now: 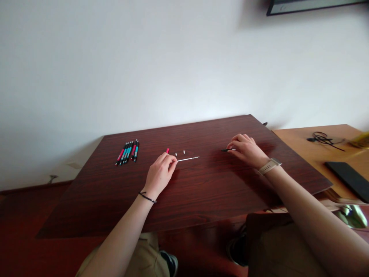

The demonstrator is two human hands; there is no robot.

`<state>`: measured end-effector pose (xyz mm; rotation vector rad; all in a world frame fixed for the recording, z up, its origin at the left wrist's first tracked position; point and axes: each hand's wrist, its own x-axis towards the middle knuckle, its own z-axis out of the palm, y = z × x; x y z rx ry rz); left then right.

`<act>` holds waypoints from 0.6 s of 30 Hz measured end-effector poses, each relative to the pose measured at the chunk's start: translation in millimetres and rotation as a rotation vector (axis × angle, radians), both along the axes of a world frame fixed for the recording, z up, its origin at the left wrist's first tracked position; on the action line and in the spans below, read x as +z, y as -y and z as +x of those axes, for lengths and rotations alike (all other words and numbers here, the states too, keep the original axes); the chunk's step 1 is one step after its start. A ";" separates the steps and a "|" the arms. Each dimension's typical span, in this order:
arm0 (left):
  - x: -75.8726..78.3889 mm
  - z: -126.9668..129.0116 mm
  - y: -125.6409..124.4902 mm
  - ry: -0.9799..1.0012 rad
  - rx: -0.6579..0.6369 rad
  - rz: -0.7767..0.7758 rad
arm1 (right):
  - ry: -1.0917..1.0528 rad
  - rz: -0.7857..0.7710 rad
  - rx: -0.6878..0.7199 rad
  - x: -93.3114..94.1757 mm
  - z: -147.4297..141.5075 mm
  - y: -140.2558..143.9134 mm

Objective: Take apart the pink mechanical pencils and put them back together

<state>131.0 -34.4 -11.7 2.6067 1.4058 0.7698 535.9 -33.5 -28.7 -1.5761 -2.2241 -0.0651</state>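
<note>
My left hand (160, 172) is closed in a pinch on a thin white tube (185, 159) with a metallic tip, which looks like the inside of a pen or mechanical pencil. The tube points right, above the dark brown table (184, 204). Just beyond those fingers a pink barrel piece (167, 150) shows; its lower part is hidden. Two small white pieces (176, 154) (184, 152) stand close by on the tabletop. Farther right, my right hand (245, 149) pinches a small black pen part (225, 150) low over the table.
A row of several pink, teal and black pens (127, 152) lies at the table's left. On a lighter wooden table (302, 154) to the right are a black cable (324, 139), a dark flat phone-like object (348, 180) and something yellow (361, 140). A white wall (173, 69) rises behind.
</note>
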 end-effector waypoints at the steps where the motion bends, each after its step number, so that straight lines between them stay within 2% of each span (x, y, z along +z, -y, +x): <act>1: -0.3 0.2 -0.2 0.003 -0.004 0.006 | 0.003 0.002 -0.017 -1.5 8.1 0.7; 4: -2.6 1.3 -1.5 0.013 -0.024 0.027 | 0.000 0.004 -0.057 -5.8 26.8 1.7; 8: -7.6 2.2 -4.3 0.045 -0.070 0.080 | -0.025 0.006 -0.071 -11.6 36.1 0.3; 13: -10.5 1.1 -5.9 0.051 -0.078 0.086 | -0.064 0.015 -0.051 -15.7 30.0 -5.1; 18: -9.9 1.4 -5.3 0.062 -0.083 0.088 | -0.169 -0.027 -0.032 -10.0 12.7 -10.6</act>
